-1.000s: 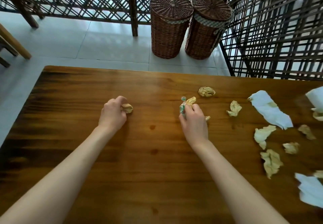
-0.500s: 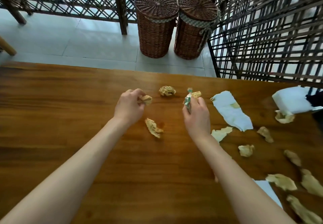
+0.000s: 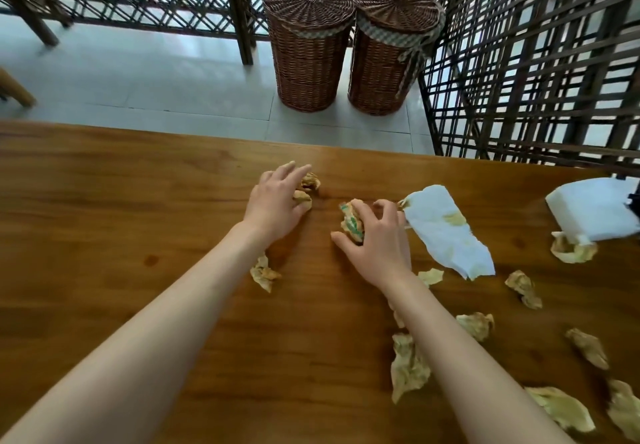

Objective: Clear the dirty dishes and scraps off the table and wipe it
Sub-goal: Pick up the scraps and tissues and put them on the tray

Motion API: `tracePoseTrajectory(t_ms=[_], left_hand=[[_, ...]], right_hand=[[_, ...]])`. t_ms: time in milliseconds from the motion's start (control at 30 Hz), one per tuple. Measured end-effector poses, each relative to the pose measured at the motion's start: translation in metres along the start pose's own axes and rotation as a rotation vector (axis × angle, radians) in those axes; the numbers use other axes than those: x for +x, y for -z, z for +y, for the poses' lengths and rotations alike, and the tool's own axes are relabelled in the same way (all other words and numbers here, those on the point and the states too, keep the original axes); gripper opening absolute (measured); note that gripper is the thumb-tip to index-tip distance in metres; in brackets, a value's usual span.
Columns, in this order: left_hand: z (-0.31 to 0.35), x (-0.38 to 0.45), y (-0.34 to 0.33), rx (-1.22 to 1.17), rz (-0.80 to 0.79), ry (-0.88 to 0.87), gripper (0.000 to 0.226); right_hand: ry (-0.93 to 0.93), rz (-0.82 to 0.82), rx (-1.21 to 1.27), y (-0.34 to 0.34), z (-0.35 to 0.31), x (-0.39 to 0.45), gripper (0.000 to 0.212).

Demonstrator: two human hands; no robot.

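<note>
Several yellowish crumpled scraps lie on the brown wooden table (image 3: 138,208), most of them to the right. My left hand (image 3: 275,203) rests near the far edge with a small scrap (image 3: 302,198) tucked under its thumb. Its fingers stretch over another crumpled scrap (image 3: 310,181). My right hand (image 3: 379,241) grips a green-printed wrapper bundled with a scrap (image 3: 350,222). Its free fingers spread toward a stained white napkin (image 3: 446,236) lying flat just to the right. One scrap (image 3: 264,272) lies under my left forearm.
A white tissue block (image 3: 588,211) sits at the right edge with a scrap (image 3: 571,251) tucked beneath it. Two lidded wicker baskets (image 3: 308,45) (image 3: 388,49) stand on the tiled floor beyond the table. Dark lattice screens (image 3: 536,63) close the back and right.
My left hand has moved onto the crumpled scrap at the far edge, fingers now extended. My right hand has dropped to the table beside the napkin, still holding the wrapper.
</note>
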State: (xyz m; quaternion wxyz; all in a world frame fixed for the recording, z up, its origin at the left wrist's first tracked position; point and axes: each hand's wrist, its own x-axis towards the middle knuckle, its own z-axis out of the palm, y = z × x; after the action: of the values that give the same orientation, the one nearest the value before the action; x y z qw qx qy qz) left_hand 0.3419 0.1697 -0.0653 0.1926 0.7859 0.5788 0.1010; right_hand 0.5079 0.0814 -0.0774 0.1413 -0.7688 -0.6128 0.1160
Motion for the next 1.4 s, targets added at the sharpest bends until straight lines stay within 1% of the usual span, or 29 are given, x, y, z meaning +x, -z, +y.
tracePoseTrajectory(t_ms=[100,333,433,500,667,733,800,933,1000,1067,1133,1167,1233,1333,1400], left_hand=[[-0.001,0.000,-0.002,0.029,-0.028,-0.037,0.058],[0.005,0.000,-0.003,0.045,0.029,-0.094,0.042],[0.010,0.002,-0.003,0.080,0.040,-0.115,0.037],[0.012,0.003,-0.004,0.111,0.044,-0.118,0.034],[0.015,0.000,-0.004,0.142,0.013,-0.095,0.037],[0.014,-0.005,-0.001,0.127,0.008,-0.099,0.037],[0.009,-0.014,0.007,0.074,0.040,-0.082,0.034],[-0.008,-0.050,0.022,0.025,0.106,-0.059,0.028],[-0.015,-0.076,0.026,-0.009,0.115,-0.052,0.023],[-0.018,-0.100,0.025,-0.003,0.084,-0.051,0.030],[-0.019,-0.118,0.018,0.075,0.031,-0.045,0.042],[-0.019,-0.123,0.014,0.115,0.012,-0.032,0.044],[-0.016,-0.129,0.009,0.146,0.002,0.015,0.041],[-0.010,-0.130,0.005,0.113,0.009,0.056,0.041],[-0.009,-0.132,0.002,0.106,0.000,0.051,0.045]], right_hand=[[0.015,-0.028,0.021,-0.002,0.003,-0.001,0.061],[0.044,-0.074,0.121,0.000,-0.007,-0.004,0.030],[0.044,-0.064,0.146,0.003,-0.007,-0.007,0.023],[0.031,-0.044,0.167,0.004,-0.007,-0.009,0.023],[0.009,-0.046,0.163,0.005,-0.005,-0.020,0.022],[-0.006,-0.027,0.173,0.007,-0.005,-0.023,0.021],[-0.027,0.007,0.189,0.011,-0.006,-0.028,0.021],[-0.063,0.082,0.197,0.026,-0.004,-0.043,0.023],[-0.086,0.098,0.178,0.032,0.000,-0.055,0.024],[-0.135,0.115,0.164,0.036,0.004,-0.068,0.026],[-0.196,0.114,0.116,0.037,0.009,-0.078,0.031],[-0.227,0.100,0.076,0.036,0.011,-0.083,0.035],[-0.273,0.076,-0.023,0.032,0.016,-0.090,0.039],[-0.332,0.093,-0.107,0.026,0.021,-0.097,0.037],[-0.348,0.097,-0.139,0.021,0.024,-0.100,0.046]])
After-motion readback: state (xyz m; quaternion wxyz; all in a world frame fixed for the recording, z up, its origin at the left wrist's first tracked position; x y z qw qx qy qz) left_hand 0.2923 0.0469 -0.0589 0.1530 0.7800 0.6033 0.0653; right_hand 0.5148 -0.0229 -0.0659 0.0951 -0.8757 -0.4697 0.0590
